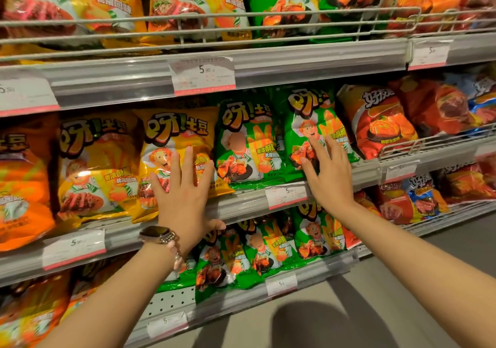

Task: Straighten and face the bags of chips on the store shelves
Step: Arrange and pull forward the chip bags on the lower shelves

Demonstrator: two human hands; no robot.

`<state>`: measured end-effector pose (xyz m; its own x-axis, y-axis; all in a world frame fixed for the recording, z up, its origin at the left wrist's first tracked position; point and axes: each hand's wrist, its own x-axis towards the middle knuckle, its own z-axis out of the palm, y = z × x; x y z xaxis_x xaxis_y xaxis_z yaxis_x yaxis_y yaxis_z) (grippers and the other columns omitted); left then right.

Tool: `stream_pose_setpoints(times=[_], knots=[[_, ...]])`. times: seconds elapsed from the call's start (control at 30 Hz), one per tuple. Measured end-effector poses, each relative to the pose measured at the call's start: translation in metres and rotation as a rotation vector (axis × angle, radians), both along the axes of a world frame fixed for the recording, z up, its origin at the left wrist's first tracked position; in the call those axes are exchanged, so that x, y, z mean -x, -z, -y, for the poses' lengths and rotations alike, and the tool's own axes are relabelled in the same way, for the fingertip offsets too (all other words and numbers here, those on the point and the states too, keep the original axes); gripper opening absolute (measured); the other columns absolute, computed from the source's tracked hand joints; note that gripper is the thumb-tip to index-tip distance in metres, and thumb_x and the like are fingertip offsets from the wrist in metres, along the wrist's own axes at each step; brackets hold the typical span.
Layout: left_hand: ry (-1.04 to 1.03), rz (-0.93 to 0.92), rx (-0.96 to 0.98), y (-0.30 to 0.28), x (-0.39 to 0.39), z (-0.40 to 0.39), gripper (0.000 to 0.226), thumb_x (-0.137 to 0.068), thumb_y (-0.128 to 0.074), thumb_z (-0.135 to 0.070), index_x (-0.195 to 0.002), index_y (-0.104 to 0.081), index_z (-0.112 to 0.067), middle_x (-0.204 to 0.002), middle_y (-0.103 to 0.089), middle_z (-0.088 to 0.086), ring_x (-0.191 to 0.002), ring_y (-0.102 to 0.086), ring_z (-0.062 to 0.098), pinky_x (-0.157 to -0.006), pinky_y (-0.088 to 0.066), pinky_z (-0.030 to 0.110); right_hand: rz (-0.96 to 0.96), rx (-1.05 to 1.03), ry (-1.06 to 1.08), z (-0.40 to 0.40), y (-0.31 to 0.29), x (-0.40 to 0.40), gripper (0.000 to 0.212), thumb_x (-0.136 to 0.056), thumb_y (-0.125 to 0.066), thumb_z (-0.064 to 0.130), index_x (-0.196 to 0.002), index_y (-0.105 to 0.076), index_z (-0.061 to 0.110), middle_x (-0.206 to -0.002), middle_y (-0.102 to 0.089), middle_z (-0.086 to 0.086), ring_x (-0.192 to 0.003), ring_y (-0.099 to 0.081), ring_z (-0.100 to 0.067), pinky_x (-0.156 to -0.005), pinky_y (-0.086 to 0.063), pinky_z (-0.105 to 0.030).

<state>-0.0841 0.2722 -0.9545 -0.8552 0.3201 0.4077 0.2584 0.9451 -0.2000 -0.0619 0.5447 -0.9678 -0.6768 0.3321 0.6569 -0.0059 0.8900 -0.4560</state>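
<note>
Hands flat on two chip bags, middle shelf

Chips fill three wire-fronted shelves, and the middle shelf edge serves as landmark. Above its left end stands an orange bag, then a yellow bag, both glossy and puffed. Next comes a second yellow bag, crinkled foil with a cartoon chef printed on it. The left hand lies against its lower half, fingers straight and spread, thumb dropped over the shelf edge; it grips nothing. A watch with a beaded band sits on that wrist. Right of it a green bag stands upright, untouched. The next green bag has the right hand pressed to its lower front, fingers extended and splayed, grip open. Further right a red bag leans behind a wire rail. A white price tag hangs on the shelf edge between the two hands.
</note>
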Motion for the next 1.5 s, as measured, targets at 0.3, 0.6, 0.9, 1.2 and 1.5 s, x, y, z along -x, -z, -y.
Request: stream_pose_setpoints(times=[0.3,0.6,0.9,1.2,1.5], knots=[[0.001,-0.013,0.001,-0.002,-0.005,-0.001,0.124,-0.06,-0.067,-0.075,-0.15,0.006,-0.031,-0.155,0.028,0.009,-0.144,0.02,0.034,-0.11,-0.004,0.065,0.027,0.041,-0.027,0.0,-0.006,-0.002,0.051,-0.097,-0.046,0.039,-0.144,-0.038,0.022,-0.153,-0.025,-0.011,-0.142,-0.019,-0.027,-0.115,-0.022,-0.047],[0.001,-0.014,0.0,-0.003,-0.005,-0.001,0.126,-0.057,-0.067,-0.076,-0.15,0.004,-0.031,-0.157,0.023,0.009,-0.144,0.017,0.034,-0.11,-0.006,0.066,0.036,0.058,-0.048,-0.001,-0.007,0.002,0.05,-0.096,-0.05,0.035,-0.142,-0.04,0.02,-0.152,-0.027,-0.013,-0.141,-0.021,-0.03,-0.113,-0.026,-0.046],[0.005,-0.015,0.007,-0.005,-0.006,0.0,0.127,-0.055,-0.068,-0.077,-0.151,0.001,-0.031,-0.157,0.021,0.009,-0.145,0.016,0.034,-0.109,-0.008,0.066,0.035,0.082,-0.072,-0.002,-0.009,0.002,0.049,-0.095,-0.054,0.031,-0.141,-0.041,0.021,-0.149,-0.029,-0.015,-0.139,-0.024,-0.032,-0.111,-0.028,-0.045],[-0.042,0.034,0.017,-0.014,-0.012,-0.007,0.126,-0.057,-0.07,-0.075,-0.151,0.0,-0.03,-0.157,0.022,0.011,-0.144,0.018,0.035,-0.109,-0.008,0.067,0.115,0.061,-0.063,-0.008,-0.02,-0.004,0.049,-0.092,-0.057,0.036,-0.138,-0.045,0.023,-0.146,-0.033,-0.012,-0.135,-0.031,-0.032,-0.105,-0.035,-0.048],[0.062,0.048,-0.128,-0.029,-0.021,-0.066,0.127,-0.056,-0.068,-0.077,-0.152,-0.004,-0.025,-0.156,0.023,0.012,-0.143,0.025,0.028,-0.11,0.003,0.065,0.128,0.027,-0.136,-0.037,-0.034,-0.006,0.041,-0.099,-0.043,0.02,-0.139,-0.042,0.017,-0.137,-0.046,-0.004,-0.123,-0.045,-0.025,-0.104,-0.032,-0.043]])
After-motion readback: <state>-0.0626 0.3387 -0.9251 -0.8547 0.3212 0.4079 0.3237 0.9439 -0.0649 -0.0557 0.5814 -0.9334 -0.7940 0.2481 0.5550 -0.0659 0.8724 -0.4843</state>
